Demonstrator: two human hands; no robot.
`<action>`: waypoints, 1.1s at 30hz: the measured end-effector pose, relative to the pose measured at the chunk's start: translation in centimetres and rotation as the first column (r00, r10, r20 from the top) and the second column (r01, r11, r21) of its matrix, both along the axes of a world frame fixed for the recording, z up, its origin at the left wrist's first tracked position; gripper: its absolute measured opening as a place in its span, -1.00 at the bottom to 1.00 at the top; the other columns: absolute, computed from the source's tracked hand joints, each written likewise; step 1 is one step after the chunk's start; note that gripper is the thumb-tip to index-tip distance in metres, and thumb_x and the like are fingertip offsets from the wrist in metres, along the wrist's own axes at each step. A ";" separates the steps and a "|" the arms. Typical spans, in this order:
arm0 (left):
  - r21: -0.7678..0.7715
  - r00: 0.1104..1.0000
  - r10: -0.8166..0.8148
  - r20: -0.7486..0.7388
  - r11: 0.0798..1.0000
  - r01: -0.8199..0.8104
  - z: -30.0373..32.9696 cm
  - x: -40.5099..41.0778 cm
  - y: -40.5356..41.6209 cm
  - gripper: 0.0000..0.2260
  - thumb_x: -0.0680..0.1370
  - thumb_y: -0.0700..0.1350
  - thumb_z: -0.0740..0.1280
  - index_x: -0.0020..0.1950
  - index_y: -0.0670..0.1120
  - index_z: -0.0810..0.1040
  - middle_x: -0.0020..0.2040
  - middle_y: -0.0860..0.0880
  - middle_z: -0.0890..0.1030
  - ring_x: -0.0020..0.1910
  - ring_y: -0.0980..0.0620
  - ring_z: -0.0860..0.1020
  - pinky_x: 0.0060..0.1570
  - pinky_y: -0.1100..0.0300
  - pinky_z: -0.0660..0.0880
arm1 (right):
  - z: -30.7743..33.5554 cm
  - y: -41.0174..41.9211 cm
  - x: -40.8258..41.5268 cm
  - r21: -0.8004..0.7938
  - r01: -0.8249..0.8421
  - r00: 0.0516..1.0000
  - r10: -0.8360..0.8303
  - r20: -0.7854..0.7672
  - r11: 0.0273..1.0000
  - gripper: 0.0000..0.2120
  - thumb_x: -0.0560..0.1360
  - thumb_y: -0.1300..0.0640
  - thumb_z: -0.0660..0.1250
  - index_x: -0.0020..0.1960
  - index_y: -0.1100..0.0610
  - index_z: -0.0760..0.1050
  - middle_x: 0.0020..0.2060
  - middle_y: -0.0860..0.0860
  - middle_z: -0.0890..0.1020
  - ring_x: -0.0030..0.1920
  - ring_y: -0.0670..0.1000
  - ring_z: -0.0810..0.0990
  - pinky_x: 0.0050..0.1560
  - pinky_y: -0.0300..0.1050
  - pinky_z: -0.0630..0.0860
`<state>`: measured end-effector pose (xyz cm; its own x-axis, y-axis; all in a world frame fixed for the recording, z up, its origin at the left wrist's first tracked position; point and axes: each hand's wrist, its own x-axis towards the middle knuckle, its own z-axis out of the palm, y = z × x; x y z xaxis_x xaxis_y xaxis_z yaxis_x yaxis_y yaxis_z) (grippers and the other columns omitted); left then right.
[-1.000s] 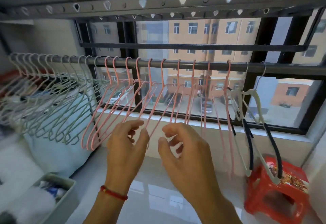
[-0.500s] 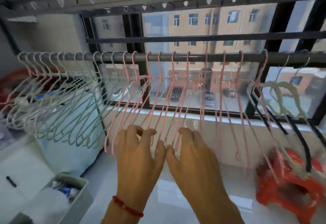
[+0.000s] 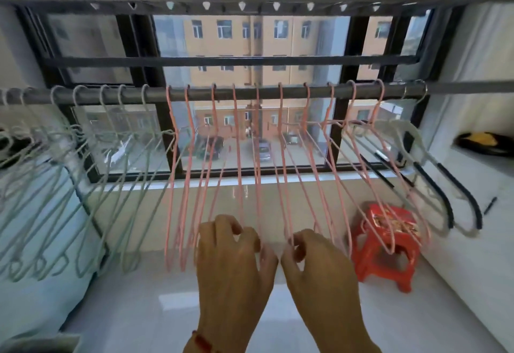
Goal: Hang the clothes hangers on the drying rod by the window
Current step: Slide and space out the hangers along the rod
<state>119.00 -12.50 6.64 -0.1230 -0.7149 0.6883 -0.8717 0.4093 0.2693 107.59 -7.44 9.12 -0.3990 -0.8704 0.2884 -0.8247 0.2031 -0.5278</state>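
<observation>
While hanging in a row along the rod (image 3: 258, 93) above both hands, pink hangers (image 3: 239, 174) dangling down to fingertip level. Left hand (image 3: 233, 266) and right hand (image 3: 319, 272) side by side, fingers curling among the lower bars; actual grip unclear. Grey hangers (image 3: 83, 185) left, red stool (image 3: 386, 244) right.

A red plastic stool (image 3: 385, 244) stands on the pale floor at the lower right, just under the sill. Beyond the glass, an orange-brick building (image 3: 250, 38) fills the middle of the frame, with parked cars (image 3: 264, 149) below it. A pale blue bag (image 3: 36, 269) bulges at the lower left.
</observation>
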 end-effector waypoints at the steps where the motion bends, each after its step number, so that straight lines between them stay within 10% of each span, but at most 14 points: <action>1: 0.002 1.000 -0.005 -0.002 1.000 0.005 0.0 -0.1 0.1 -0.77 0.33 0.04 0.61 -0.25 -0.06 0.66 -0.11 -0.07 0.57 -0.07 -0.03 0.47 -0.12 0.12 0.46 | -0.2 0.1 0.0 -0.019 0.008 1.000 -0.008 -0.004 1.000 -0.83 0.62 -0.14 0.23 0.09 -0.10 0.53 -0.08 -0.16 0.60 -0.12 -0.16 0.55 -0.12 -0.34 0.41; 22: -0.056 0.995 0.010 -0.098 0.998 -0.015 0.3 0.6 1.5 -0.77 0.42 0.08 0.53 -0.11 -0.03 0.60 -0.10 -0.02 0.53 -0.06 0.05 0.37 -0.13 0.14 0.43 | -1.0 1.7 -0.5 -0.330 0.013 1.000 -0.015 -0.003 0.944 -0.76 0.47 -0.09 0.45 0.07 0.01 0.63 -0.12 -0.10 0.65 -0.29 -0.17 0.53 -0.23 -0.41 0.43; 28: -0.043 0.983 0.112 -0.148 0.992 -0.119 -0.1 4.6 1.4 -0.72 0.43 -0.03 0.51 0.09 -0.08 0.62 -0.04 -0.07 0.56 -0.01 0.01 0.39 -0.15 0.08 0.47 | -1.1 -0.1 2.7 -0.413 -0.168 0.965 0.064 -0.254 0.895 -0.71 0.44 -0.18 0.44 0.03 -0.01 0.67 0.12 0.03 0.66 0.13 0.08 0.63 0.15 -0.06 0.47; 33: -0.059 0.991 0.124 -0.058 0.990 -0.128 0.3 6.8 0.4 -0.66 0.41 0.00 0.51 0.13 -0.12 0.65 -0.14 -0.09 0.49 -0.12 0.02 0.31 -0.25 0.13 0.37 | -1.4 -1.5 4.7 -0.271 -0.064 0.938 -0.034 -0.344 0.961 -0.60 0.39 -0.29 0.42 0.02 -0.01 0.63 0.42 0.19 0.49 0.52 0.28 0.33 0.40 0.27 0.31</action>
<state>125.79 -12.05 6.98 0.0038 -0.6779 0.7351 -0.9024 0.3145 0.2947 112.34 -8.93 7.68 -0.2208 -0.7428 0.6321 -0.9661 0.0777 -0.2462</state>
